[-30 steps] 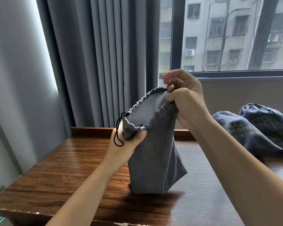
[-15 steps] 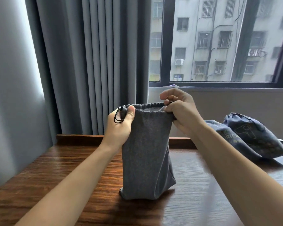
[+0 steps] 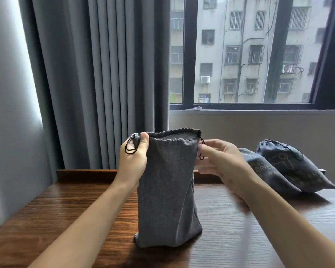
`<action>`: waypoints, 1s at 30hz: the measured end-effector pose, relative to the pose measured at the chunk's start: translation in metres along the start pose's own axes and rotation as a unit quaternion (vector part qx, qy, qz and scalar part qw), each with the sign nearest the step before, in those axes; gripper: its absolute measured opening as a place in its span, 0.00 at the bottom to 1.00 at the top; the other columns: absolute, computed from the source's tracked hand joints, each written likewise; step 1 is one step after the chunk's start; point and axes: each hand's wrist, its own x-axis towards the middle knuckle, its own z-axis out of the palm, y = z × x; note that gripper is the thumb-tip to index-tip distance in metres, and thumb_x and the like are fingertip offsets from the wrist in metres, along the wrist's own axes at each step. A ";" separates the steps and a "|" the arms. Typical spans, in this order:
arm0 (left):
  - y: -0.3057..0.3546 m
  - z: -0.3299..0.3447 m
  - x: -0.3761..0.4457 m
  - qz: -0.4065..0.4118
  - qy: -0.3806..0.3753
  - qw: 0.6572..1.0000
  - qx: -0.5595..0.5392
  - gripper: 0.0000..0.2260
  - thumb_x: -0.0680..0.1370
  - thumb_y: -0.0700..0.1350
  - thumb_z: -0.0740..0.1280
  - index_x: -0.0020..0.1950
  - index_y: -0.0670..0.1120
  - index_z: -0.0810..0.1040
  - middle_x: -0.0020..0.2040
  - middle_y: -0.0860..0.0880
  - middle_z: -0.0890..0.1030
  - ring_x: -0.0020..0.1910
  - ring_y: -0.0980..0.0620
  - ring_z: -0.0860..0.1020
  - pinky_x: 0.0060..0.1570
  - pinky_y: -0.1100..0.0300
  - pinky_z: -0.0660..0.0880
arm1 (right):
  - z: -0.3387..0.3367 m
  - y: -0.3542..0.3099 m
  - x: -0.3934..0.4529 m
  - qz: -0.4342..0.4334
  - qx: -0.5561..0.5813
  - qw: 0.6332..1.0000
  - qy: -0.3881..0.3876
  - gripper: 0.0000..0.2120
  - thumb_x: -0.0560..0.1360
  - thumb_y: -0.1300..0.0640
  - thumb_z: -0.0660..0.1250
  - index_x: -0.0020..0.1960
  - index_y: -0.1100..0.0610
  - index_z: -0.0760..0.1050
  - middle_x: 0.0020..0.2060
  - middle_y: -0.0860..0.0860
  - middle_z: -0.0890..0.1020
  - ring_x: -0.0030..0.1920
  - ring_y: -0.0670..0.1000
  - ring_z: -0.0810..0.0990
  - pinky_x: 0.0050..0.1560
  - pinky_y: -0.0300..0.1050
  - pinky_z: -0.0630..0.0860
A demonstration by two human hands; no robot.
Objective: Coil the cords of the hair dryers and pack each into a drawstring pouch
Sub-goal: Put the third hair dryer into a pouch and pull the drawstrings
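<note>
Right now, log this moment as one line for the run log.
left hand grips pouch rim | right hand at right drawstring loop | grey pouch upright on table, mouth open | two packed pouches at right

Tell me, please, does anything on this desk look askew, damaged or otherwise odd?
Nothing stands out. The grey drawstring pouch stands upright on the wooden desk, mouth still open, gripped at its left corner by the left hand. Two packed pouches lie neatly behind.

1. A pouch [image 3: 166, 190] stands upright on the counter [image 3: 66, 219].
2. The left hand [image 3: 132, 161] is on its left edge, the right hand [image 3: 219, 159] on its right.
3. Two filled pouches [image 3: 290, 167] lie farther right.
4. A curtain [image 3: 97, 84] hangs behind.
</note>
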 end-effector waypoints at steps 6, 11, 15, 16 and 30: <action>0.007 -0.015 0.005 0.015 -0.042 0.993 0.111 0.22 0.84 0.60 0.59 0.48 0.42 0.76 0.40 0.47 0.79 0.44 0.52 0.78 0.49 0.56 0.75 | -0.018 -0.013 -0.002 -0.022 0.046 0.998 0.040 0.06 0.80 0.59 0.71 0.50 0.62 0.83 0.35 0.56 0.81 0.31 0.51 0.77 0.32 0.42 0.77; 0.025 -0.035 0.007 -0.023 -0.128 0.985 0.112 0.23 0.88 0.54 0.51 0.57 0.42 0.81 0.48 0.44 0.88 0.44 0.46 0.86 0.42 0.55 0.84 | -0.035 -0.031 0.018 0.002 0.166 0.984 0.064 0.06 0.82 0.59 0.67 0.46 0.56 0.79 0.33 0.52 0.81 0.28 0.50 0.77 0.27 0.40 0.74; 0.025 -0.040 0.012 0.014 -0.085 0.979 0.187 0.23 0.89 0.52 0.52 0.53 0.41 0.81 0.46 0.45 0.88 0.44 0.45 0.87 0.45 0.49 0.84 | -0.037 -0.028 0.029 0.000 0.166 0.985 0.043 0.08 0.83 0.59 0.66 0.45 0.55 0.78 0.33 0.52 0.82 0.28 0.50 0.78 0.28 0.40 0.74; 0.023 -0.041 0.013 0.016 -0.065 0.979 0.191 0.22 0.88 0.52 0.52 0.52 0.41 0.81 0.46 0.46 0.88 0.43 0.46 0.87 0.44 0.49 0.84 | -0.036 -0.026 0.031 0.001 0.164 0.985 0.047 0.08 0.83 0.60 0.66 0.45 0.56 0.78 0.33 0.53 0.82 0.28 0.50 0.78 0.28 0.41 0.74; 0.016 -0.086 0.036 -0.051 0.194 0.979 0.019 0.17 0.88 0.49 0.53 0.44 0.46 0.75 0.28 0.49 0.80 0.23 0.52 0.78 0.24 0.63 0.75 | -0.070 -0.016 0.050 0.016 0.291 0.934 0.208 0.19 0.69 0.75 0.48 0.30 0.54 0.66 0.29 0.51 0.67 0.23 0.48 0.65 0.25 0.36 0.64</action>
